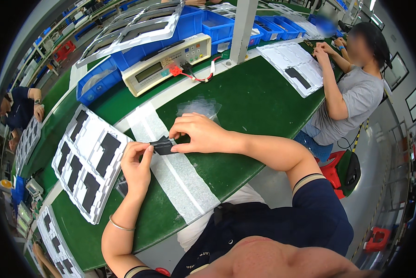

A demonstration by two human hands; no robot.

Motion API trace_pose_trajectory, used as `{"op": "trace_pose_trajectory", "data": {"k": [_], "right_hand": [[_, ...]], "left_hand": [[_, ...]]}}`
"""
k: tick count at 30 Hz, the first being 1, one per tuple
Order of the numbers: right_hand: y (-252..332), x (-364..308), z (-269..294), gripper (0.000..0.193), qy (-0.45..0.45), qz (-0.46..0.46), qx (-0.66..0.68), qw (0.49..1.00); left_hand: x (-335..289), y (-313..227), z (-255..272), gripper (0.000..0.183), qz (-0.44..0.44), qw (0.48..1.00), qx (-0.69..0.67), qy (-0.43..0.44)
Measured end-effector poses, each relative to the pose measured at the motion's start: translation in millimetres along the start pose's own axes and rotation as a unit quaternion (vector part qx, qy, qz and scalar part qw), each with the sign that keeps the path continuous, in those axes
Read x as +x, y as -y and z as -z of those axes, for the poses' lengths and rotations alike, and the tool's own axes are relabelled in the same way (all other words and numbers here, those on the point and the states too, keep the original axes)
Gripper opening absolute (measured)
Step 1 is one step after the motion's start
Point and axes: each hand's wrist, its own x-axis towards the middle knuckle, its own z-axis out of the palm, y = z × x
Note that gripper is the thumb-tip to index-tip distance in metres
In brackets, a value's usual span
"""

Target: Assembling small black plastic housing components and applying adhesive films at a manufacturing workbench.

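Person in dark clothing (20,111) showed at the left edge of the frame. Left of centre, a white tray (90,143) lay on the green table (254,106) with several black, stepped pieces (107,153) in its recesses, and a blue bin (97,81) stood above it, toward the upper left. Near the middle, the left hand (136,164) (a thin bangle (121,227) circled its wrist) had thumb and forefinger together, pinching the left end of a small black item (164,147). That item was held over the upper part of a pale strip (185,185) running down the table. In the upper middle stood a cream-cased meter (171,65) with a red clip (175,70) at its front. The right hand (194,134) reached in from the right, its thumb and fingers clamped on the item's right end, and clear film (201,107) lay just above it. Toward the upper right, another white tray (286,60) lay near a co-worker in grey (363,99).
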Motion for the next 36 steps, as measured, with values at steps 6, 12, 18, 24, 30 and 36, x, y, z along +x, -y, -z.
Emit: {"op": "trace_pose_trajectory", "data": {"k": [6, 12, 18, 24, 30, 36], "right_hand": [[4.8, 9.9, -2.2, 0.023, 0.002, 0.026, 0.016, 1.0], [3.9, 16.8, -9.4, 0.021, 0.04, 0.042, 0.006, 0.998], [14.4, 29.6, -15.7, 0.022, 0.035, -0.029, 0.046, 0.998], [17.1, 23.5, -27.2, 0.022, -0.004, -0.082, 0.106, 0.991], [29.2, 21.1, -28.3, 0.021, -0.027, -0.105, 0.107, 0.988], [23.9, 19.8, -23.4, 0.021, -0.048, -0.109, 0.087, 0.989]], "left_hand": [[-1.9, -0.2, 2.5, 0.005, -0.012, 1.0, 0.022, 0.003], [-1.7, 2.5, -0.3, 0.005, -0.023, 1.0, -0.012, 0.003], [2.5, 0.2, 4.6, 0.006, -0.085, 0.995, 0.002, -0.047], [4.7, 0.0, 5.4, 0.007, -0.148, 0.984, 0.074, -0.064], [-4.8, -10.3, -0.8, 0.02, -0.236, 0.96, 0.129, -0.072], [-19.2, -26.1, -6.7, 0.062, -0.232, 0.892, 0.386, 0.026]]}}
